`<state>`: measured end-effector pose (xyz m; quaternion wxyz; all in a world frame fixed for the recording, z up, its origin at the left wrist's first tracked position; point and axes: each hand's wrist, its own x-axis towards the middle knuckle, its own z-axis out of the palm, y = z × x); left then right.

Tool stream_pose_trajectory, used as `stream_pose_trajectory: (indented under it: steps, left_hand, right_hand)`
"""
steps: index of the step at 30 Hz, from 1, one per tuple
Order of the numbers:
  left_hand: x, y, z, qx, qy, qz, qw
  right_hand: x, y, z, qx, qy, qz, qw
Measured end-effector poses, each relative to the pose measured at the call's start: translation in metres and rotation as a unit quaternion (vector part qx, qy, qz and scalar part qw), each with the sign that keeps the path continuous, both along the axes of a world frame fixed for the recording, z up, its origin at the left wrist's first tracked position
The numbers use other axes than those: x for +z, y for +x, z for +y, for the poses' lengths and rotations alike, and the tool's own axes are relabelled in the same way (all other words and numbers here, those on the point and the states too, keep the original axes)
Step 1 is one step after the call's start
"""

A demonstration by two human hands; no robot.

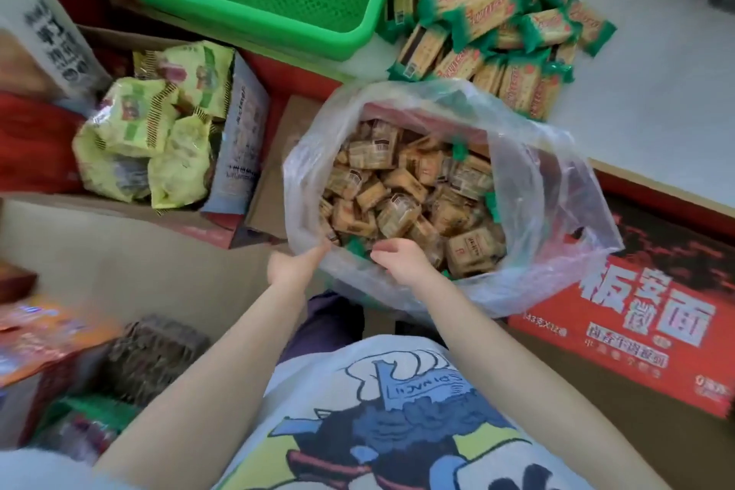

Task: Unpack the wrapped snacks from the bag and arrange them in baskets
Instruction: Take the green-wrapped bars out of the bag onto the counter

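Observation:
A clear plastic bag (549, 187) stands open in the middle, full of small tan-and-green wrapped snacks (401, 187). My left hand (296, 265) grips the bag's near rim at its left side. Just inside the near edge, my right hand (401, 259) reaches into the bag with curled fingers over the snacks; whether it holds one is hidden. A green plastic basket (358, 32) sits empty at the top. A pile of the same wrapped snacks (501, 28) lies on the white surface to the basket's right.
A box with yellow-green snack packs (159, 135) sits at the left. A red printed carton (644, 314) lies at the right under the bag. Brown cardboard (119, 247) spans the left middle, with more packets (47, 334) at the lower left.

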<state>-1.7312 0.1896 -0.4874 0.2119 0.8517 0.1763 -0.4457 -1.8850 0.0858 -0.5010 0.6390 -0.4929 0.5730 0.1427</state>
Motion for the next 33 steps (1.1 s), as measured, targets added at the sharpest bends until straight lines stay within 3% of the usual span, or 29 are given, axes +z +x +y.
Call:
stream_pose_trajectory:
  steps: [2, 9, 16, 22, 24, 27, 30, 33]
  left_hand:
    - [-0.007, -0.003, 0.003, 0.053, -0.033, 0.073, 0.995]
    - [-0.021, -0.005, 0.023, 0.124, -0.093, 0.146, 0.977]
    - [-0.021, -0.001, 0.037, 0.116, -0.161, 0.172, 0.965]
    - [-0.010, 0.005, 0.039, 0.071, -0.189, 0.167, 0.965]
    - [0.002, 0.005, 0.031, -0.006, -0.201, 0.115, 0.973]
    - [0.028, 0.002, 0.006, -0.169, -0.216, -0.057, 0.960]
    - [0.050, 0.000, -0.027, -0.286, -0.229, -0.232, 0.901]
    - [0.063, -0.003, -0.076, -0.378, -0.276, -0.315, 0.826]
  right_hand:
    - [-0.012, 0.006, 0.010, 0.018, -0.010, 0.015, 1.000]
    - [-0.030, 0.022, 0.034, -0.028, -0.014, 0.065, 0.997]
    - [-0.035, 0.032, 0.045, 0.007, -0.065, 0.079, 0.995]
    - [-0.007, 0.029, 0.026, 0.012, -0.066, 0.037, 0.997]
    - [0.011, 0.023, 0.012, -0.005, -0.076, 0.029, 0.997]
    - [0.036, 0.009, -0.013, -0.056, -0.077, 0.017, 0.995]
    - [0.055, -0.004, -0.041, -0.193, -0.053, -0.025, 0.979]
    - [0.075, -0.013, -0.077, -0.346, -0.029, -0.142, 0.927]
